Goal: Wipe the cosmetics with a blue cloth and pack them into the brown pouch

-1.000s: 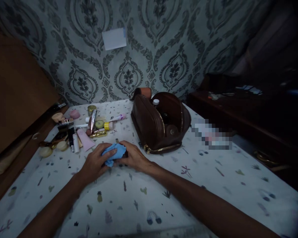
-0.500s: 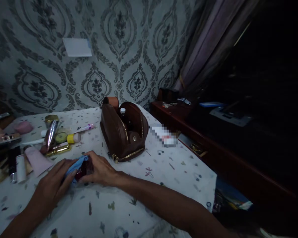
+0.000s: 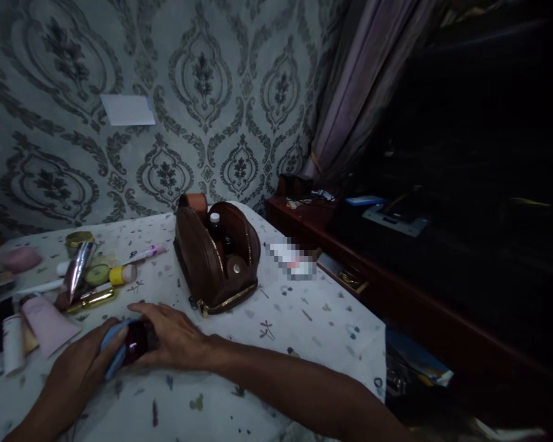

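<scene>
Low over the near left of the table, my left hand (image 3: 80, 359) presses a blue cloth (image 3: 115, 355) against a small, glossy dark red container (image 3: 136, 344). My right hand (image 3: 177, 336) grips that container from the other side, thumb below and fingers over the top. Its exact kind is partly hidden by the hands. Just beyond them stands a brown toiletry bag (image 3: 194, 255), unzipped, with a white-capped bottle (image 3: 215, 221) inside. Left of my hands lie a pink tube (image 3: 50, 325), a white tube (image 3: 13, 347) and a gold tube (image 3: 92, 299).
A silver tube (image 3: 79, 270), a yellow-banded bottle (image 3: 122, 274) and other cosmetics crowd the table's left side. A blurred-out packet (image 3: 290, 258) lies right of the bag. Along the right runs a dark wooden cabinet (image 3: 396, 288) with a partly open drawer (image 3: 343, 273).
The view has swung slightly right and up. My hands still hold the container and cloth; more of the container's dark red side shows, and the cloth sits flatter against its left end.
</scene>
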{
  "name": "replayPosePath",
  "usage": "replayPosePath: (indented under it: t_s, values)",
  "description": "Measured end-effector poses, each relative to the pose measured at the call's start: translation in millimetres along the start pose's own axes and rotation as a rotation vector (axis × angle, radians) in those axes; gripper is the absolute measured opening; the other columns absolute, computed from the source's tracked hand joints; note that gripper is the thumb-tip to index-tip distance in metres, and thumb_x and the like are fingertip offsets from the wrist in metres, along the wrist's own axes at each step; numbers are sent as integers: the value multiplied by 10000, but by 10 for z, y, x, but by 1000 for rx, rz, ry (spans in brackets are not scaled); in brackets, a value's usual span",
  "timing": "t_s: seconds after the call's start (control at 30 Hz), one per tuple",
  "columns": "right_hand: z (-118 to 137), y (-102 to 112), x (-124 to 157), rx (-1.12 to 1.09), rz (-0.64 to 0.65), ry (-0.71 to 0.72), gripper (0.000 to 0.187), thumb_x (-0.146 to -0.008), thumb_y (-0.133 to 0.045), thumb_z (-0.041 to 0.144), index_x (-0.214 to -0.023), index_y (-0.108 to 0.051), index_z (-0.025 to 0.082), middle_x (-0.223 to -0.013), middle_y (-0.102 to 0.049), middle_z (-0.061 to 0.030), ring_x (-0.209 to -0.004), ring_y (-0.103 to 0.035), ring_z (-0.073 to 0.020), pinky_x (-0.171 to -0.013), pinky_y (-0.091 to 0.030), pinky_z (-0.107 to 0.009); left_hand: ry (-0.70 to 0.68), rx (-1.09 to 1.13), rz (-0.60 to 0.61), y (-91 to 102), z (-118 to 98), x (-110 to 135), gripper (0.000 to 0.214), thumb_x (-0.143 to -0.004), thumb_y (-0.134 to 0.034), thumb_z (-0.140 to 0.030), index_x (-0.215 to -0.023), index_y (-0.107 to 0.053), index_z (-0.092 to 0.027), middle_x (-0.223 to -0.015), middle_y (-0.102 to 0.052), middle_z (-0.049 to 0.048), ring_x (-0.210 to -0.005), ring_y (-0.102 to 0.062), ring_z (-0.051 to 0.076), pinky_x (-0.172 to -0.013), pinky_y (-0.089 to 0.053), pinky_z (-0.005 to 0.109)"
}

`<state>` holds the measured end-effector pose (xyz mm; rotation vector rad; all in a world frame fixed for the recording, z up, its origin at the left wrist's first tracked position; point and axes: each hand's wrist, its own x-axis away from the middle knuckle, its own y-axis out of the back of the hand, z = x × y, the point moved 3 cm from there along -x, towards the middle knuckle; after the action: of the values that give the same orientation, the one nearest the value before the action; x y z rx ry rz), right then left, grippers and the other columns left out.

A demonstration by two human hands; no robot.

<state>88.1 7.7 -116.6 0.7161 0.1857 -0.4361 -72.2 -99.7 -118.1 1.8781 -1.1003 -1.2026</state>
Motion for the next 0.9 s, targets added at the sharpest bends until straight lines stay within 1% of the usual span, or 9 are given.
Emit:
replayPosePath:
  t_s: [0.1,0.13,0.2,0.33,0.43,0.53,0.7,0.8,0.9]
  values:
    - [-22,-1,5,-30,-64,55,910,-701,-828,375,-1466,-349,254,-1394,-542,-109,-1270,-529,-273,-1061,-424,-386,191,98,150,59,-160,-113,470,-919,-345,-586,-959,-664,-243,-840,-753,27,-769,-700,239,-699,-539,319]
    - [-22,-2,8,-47,-77,70,888,-712,-822,335,-1462,-352,255,-1406,-534,-105,-1271,-530,-262,-1065,-421,-382,235,146,171,74,-210,-153,489,-916,-335,-593,-925,-662,-230,-865,-750,36,-813,-694,247,-737,-535,332]
    - [-14,5,12,-86,-116,104,852,-708,-828,312,-1437,-391,253,-1393,-545,-99,-1264,-536,-255,-1061,-422,-381,267,275,134,88,-269,-237,491,-902,-345,-600,-880,-648,-213,-875,-741,42,-872,-672,253,-825,-515,353]
    - [1,6,11,-66,-131,141,795,-711,-810,170,-1410,-444,260,-1293,-601,-86,-1183,-575,-255,-1001,-459,-384,300,502,108,16,-186,-339,430,-819,-450,-594,-705,-591,-204,-730,-677,35,-772,-618,246,-785,-497,362]
    - [-14,-8,3,-73,-133,154,698,-731,-802,188,-1361,-506,243,-1193,-623,-89,-1066,-610,-243,-888,-513,-357,325,545,103,-17,-108,-334,398,-828,-420,-560,-699,-552,-208,-702,-623,16,-736,-585,217,-743,-491,336]
    - [-68,-21,-15,-123,-174,117,588,-733,-801,217,-1275,-575,248,-1086,-627,-63,-942,-624,-211,-804,-530,-327,337,571,98,-4,-118,-285,384,-854,-392,-548,-718,-510,-209,-706,-578,3,-721,-555,195,-709,-481,310]
    - [-190,-41,-53,-336,-275,-77,538,-684,-822,291,-1168,-601,212,-1006,-641,-46,-776,-616,-166,-724,-532,-307,325,575,128,45,-229,-182,393,-932,-361,-545,-870,-539,-200,-813,-596,18,-818,-570,206,-794,-458,319]
    - [-194,-53,-73,-474,-255,-162,503,-682,-809,346,-1109,-583,206,-916,-666,-26,-766,-620,-166,-727,-524,-304,273,539,166,58,-274,-134,431,-968,-309,-543,-1038,-561,-201,-836,-620,21,-876,-596,224,-841,-445,332]
    - [-138,-33,-77,-551,-221,-196,461,-714,-778,422,-1064,-580,197,-899,-670,-24,-802,-627,-171,-744,-513,-300,197,511,171,53,-282,-96,523,-970,-305,-571,-1286,-490,-199,-973,-661,39,-942,-616,233,-875,-446,338]
